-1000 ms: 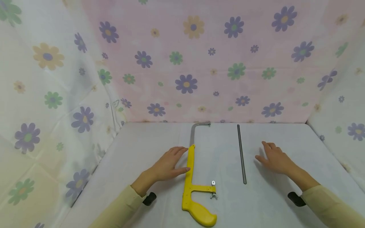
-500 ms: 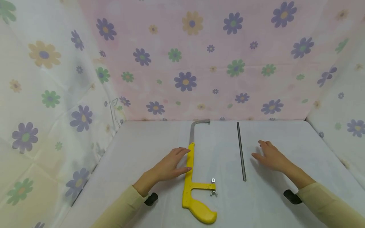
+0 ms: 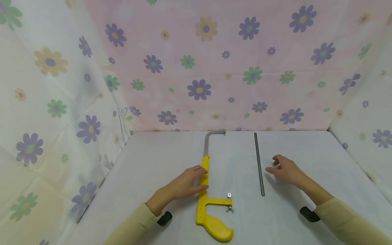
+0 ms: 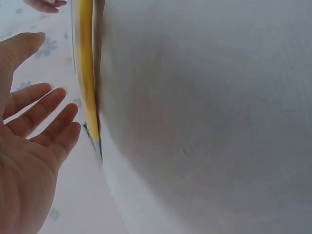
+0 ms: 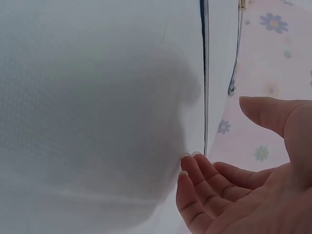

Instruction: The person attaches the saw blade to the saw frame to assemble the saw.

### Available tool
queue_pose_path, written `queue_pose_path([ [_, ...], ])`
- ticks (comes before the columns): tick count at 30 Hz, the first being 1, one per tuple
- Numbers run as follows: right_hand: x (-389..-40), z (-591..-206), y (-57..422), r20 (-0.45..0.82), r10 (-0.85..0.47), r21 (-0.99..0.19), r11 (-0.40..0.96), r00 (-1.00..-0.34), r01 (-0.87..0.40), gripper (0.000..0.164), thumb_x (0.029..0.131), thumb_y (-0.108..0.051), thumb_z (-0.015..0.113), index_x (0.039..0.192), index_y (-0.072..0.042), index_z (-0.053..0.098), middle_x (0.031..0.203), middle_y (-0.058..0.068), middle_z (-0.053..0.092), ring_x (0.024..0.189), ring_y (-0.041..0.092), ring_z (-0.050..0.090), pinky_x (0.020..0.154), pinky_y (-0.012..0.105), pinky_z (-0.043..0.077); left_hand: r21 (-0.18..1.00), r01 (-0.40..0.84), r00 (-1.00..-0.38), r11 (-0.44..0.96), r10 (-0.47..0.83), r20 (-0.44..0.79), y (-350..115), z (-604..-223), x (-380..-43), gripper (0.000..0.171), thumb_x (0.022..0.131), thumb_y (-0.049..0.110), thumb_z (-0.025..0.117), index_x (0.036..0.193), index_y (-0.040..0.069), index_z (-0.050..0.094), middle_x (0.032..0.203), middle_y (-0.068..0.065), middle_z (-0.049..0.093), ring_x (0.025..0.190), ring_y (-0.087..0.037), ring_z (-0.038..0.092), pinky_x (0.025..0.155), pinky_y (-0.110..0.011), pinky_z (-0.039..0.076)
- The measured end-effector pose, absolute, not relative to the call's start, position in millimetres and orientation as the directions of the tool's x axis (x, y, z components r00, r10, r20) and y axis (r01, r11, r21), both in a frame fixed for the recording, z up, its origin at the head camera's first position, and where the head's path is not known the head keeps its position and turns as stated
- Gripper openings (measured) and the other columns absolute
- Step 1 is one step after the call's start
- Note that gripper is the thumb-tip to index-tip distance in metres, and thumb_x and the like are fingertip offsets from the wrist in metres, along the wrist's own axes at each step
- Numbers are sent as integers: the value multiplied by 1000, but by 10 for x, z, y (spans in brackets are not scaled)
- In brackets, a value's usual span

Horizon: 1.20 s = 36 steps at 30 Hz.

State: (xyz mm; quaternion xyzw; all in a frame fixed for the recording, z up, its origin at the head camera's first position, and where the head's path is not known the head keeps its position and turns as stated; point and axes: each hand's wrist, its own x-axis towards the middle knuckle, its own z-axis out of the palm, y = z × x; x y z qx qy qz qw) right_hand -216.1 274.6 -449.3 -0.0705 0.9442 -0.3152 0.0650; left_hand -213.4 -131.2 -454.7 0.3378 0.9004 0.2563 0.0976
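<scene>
Distance between the right hand (image 3: 287, 171) and the rod (image 3: 259, 163) had become smaller in the last second, because this hand had come leftward, in the direction of the saw (image 3: 200, 212). Its fingers had also bent more, but only loosely; thumb and fingertips stood apart, and nothing was in them. In the head view it was to the right of the rod, near it but not touching.

The left hand (image 3: 185, 184) had come slightly to the right and toward the saw's near end, so its fingertips appeared over the saw in the head view. They were relaxed, with a wide space to the thumb, and held nothing. The left wrist view showed a gap beside them, so contact with the saw seemed unlikely.

Saw and rod had kept their places: the saw lay lengthwise on the bench (image 3: 159, 149), and the rod lay to the right of the saw, well apart from it. For the work, I judged this only as approach: neither thing was yet taken.
</scene>
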Motion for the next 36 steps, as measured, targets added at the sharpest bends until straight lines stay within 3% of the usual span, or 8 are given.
queue_pose_path([
  [15,-2145,-4505,2614,-89,-187,-642,762,-978,-87,49,95,-25,72,121,13,57,113,25,63,101,36,61,82,48,53,535,583,-712,611,701,-25,-1195,-4580,-2052,42,95,40,74,127,15,66,128,4,62,112,-11,56,103,-30,48],
  [36,-2248,-4493,2513,-73,-180,-580,808,-981,-105,43,92,-20,72,112,16,61,101,23,64,92,34,60,81,50,52,502,643,-642,579,764,-59,-1041,-4614,-1989,44,95,38,75,131,16,66,125,8,64,107,-4,57,99,-24,48],
])
